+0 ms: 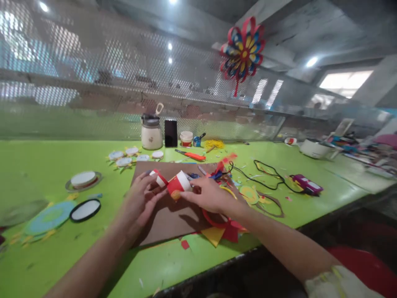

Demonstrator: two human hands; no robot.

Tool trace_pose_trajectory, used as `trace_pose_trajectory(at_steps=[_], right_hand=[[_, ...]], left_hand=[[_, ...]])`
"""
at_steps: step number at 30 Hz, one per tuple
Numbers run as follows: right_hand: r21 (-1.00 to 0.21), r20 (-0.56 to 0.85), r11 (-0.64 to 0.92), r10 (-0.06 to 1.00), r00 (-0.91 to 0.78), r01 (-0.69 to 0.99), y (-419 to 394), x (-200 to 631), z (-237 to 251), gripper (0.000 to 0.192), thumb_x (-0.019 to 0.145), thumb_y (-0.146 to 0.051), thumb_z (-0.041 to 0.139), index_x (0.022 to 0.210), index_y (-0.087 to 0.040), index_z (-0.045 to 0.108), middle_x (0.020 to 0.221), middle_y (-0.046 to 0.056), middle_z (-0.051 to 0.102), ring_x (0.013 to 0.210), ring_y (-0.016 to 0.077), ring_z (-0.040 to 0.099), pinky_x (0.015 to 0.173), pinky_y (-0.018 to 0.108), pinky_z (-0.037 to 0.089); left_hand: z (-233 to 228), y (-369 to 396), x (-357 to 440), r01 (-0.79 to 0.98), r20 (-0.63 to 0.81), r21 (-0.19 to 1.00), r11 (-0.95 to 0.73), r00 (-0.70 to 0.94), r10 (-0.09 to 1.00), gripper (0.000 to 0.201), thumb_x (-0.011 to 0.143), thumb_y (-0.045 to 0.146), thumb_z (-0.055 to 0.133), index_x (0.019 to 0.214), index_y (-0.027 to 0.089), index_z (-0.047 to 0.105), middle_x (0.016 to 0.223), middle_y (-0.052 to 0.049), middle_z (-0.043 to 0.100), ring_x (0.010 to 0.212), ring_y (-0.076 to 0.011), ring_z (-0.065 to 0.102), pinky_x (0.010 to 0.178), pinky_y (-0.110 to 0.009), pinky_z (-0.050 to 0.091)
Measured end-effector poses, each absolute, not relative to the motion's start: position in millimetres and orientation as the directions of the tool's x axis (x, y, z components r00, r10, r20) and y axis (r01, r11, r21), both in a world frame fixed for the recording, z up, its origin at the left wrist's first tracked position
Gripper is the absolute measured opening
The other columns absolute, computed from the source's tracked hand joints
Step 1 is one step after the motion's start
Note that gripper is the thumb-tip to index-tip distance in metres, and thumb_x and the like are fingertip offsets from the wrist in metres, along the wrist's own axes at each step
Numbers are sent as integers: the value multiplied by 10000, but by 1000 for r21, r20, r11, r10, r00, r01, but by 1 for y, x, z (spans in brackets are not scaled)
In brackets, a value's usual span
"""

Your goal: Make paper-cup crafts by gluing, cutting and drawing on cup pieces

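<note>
A red and white cup (pixel 174 187) is at mid-frame, held in the fingers of the right hand (pixel 206 194). The left hand (pixel 143 193) grips a red and white piece (pixel 160 179) just beside it. Below lies a brown board (pixel 170 223); a jar (pixel 151 136) stands above, left of centre; a paper flower (pixel 244 54) hangs near the top.

Bright green counter (pixel 180 273), brown board (pixel 173 219) lying flat on it, white jar (pixel 151 137) beside upright black slab (pixel 170 133) at the back, orange cutter (pixel 194 156) beyond the board, black-rimmed disc (pixel 85 210) and pale blue ring (pixel 66 210) at left, purple case (pixel 307 184) with black cord (pixel 283 181) at right
</note>
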State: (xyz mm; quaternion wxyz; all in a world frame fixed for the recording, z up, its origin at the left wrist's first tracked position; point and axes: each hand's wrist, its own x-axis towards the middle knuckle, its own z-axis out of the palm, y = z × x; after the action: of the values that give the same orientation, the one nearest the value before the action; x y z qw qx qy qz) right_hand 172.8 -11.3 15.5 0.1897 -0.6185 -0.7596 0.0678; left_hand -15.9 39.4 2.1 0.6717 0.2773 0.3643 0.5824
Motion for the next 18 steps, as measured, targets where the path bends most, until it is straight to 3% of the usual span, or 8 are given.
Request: trace_pose_trajectory(at_steps=[5, 8, 10, 13, 18], right_hand=[[-369, 337, 277, 929, -150, 887, 6, 152, 13, 234, 968, -278, 626, 806, -156, 741, 786, 7, 672, 721, 104, 596, 648, 204, 445], [-327, 354, 273, 923, -151, 905, 23, 172, 31, 208, 950, -259, 654, 786, -155, 728, 803, -1, 681, 794, 125, 635, 732, 235, 491], [-286, 353, 217, 929, -107, 933, 47, 193, 52, 197, 979, -285, 616, 883, -142, 712, 860, 18, 695, 824, 158, 662, 759, 304, 536], [-213, 353, 129, 935, -47, 969, 104, 224, 87, 287, 978, -357, 626, 1183, -157, 641, 1170, 78, 670, 989, 215, 674, 852, 418, 577], [-101, 311, 96, 948, -60, 990, 204, 242, 114, 344, 975, -357, 629, 1266, -175, 612, 1283, 94, 626, 1079, 250, 651, 902, 452, 567]], left_hand=[[4, 45, -25, -571, -172, 804, 166, 44, 984, 50, 829, 121, 584, 848, 167, 586, 735, -51, 687, 665, -197, 706, 676, -358, 637], [-4, 48, -26, -537, -186, 822, 191, 64, 980, 37, 843, 156, 587, 879, 160, 592, 770, -91, 714, 751, -269, 746, 716, -433, 638], [-13, 50, -24, -504, -186, 843, 189, 55, 981, 93, 849, 182, 615, 939, 168, 600, 787, -88, 722, 761, -274, 748, 701, -422, 635], [-25, 50, -19, -442, -194, 878, 183, 19, 981, 203, 837, 183, 668, 1033, 184, 613, 782, -66, 726, 662, -212, 715, 637, -345, 618], [-34, 48, -17, -337, -208, 920, 199, 9, 978, 426, 758, 252, 786, 1148, 171, 635, 1012, -114, 755, 801, -215, 741, 708, -306, 614]])
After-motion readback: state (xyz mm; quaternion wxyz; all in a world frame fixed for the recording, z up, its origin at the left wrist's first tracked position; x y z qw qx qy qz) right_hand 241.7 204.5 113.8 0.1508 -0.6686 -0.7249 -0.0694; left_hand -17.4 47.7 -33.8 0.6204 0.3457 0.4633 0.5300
